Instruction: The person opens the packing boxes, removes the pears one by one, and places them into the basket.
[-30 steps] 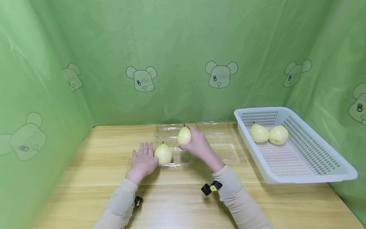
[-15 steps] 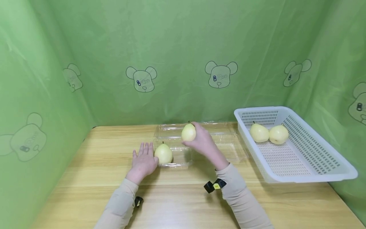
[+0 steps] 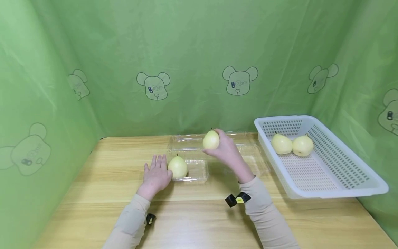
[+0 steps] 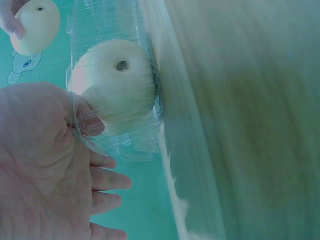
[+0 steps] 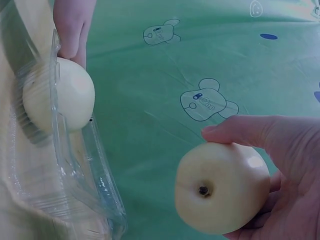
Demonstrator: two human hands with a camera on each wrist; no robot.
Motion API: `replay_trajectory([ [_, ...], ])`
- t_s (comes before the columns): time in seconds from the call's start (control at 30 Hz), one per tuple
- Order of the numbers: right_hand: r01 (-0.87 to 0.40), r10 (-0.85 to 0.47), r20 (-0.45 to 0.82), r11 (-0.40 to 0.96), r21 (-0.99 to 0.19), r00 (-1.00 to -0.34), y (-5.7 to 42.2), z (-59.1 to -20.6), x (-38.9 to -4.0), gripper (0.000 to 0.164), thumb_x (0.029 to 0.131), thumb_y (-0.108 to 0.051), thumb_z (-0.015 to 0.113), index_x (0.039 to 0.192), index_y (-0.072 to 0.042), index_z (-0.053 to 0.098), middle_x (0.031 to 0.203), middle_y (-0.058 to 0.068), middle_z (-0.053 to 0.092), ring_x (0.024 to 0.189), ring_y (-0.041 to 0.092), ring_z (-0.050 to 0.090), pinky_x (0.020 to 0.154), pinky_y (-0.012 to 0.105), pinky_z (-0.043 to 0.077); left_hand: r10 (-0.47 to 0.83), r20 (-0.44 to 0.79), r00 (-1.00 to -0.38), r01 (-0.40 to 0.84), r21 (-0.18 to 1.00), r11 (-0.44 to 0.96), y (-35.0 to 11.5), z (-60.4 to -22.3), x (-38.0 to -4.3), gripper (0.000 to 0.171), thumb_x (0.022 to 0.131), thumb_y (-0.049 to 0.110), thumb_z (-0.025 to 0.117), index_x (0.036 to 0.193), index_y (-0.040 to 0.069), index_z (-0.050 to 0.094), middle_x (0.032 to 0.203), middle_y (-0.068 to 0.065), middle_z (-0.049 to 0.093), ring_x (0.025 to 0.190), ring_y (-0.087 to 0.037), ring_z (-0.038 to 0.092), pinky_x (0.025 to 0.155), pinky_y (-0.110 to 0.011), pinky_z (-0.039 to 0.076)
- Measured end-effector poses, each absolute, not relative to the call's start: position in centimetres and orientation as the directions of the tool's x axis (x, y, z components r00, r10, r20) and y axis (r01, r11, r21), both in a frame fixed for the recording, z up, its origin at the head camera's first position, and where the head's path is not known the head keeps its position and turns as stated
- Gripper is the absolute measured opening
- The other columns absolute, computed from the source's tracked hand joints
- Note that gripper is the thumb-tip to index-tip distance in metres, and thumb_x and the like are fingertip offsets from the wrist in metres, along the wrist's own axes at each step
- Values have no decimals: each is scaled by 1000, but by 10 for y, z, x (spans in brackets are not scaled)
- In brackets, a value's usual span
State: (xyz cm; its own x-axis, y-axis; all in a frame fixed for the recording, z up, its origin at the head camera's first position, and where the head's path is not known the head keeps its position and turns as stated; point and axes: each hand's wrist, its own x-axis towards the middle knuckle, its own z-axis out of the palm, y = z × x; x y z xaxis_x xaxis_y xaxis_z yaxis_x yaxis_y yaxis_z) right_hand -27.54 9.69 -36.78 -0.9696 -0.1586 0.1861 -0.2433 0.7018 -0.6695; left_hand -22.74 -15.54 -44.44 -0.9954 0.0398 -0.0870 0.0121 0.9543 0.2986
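1. Green printed curtain encloses your wooden table, where a white basket with two pears stands at the right.
2. Your right hand holds another pear, the raised pear, with thumb and fingers curled round its side. You have it up near the clear lids; its exact height is hard to tell.
3. Your left hand keeps its fingers straight and spread beside the left clear box, grasping nothing. Its thumb overlaps that edge; whether it presses, you cannot tell from here.
4. One seated pear occupies that box's left end, stem up.
5. You seem to be mid-transfer, boxing pears. Your next move probably calls for lowering this one into free space, there or in the right clear box, then easing your fingers off.
6. Your raised pear points stem upward, dimpled base down, its long axis nearly vertical.
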Motion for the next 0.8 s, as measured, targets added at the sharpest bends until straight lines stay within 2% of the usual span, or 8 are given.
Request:
replay_trajectory([
  [0.8, -183, -83, 175, 695, -696, -981, 122, -358, -277, 95, 71, -32, 82, 148, -4, 34, 141, 26, 49, 123, 47, 51, 96, 65, 47, 35, -96, -995, 5, 295, 956, -154, -444, -227, 68, 96, 32, 33, 155, 3, 15, 162, -19, 17, 152, -39, 7, 120, -65, 7],
])
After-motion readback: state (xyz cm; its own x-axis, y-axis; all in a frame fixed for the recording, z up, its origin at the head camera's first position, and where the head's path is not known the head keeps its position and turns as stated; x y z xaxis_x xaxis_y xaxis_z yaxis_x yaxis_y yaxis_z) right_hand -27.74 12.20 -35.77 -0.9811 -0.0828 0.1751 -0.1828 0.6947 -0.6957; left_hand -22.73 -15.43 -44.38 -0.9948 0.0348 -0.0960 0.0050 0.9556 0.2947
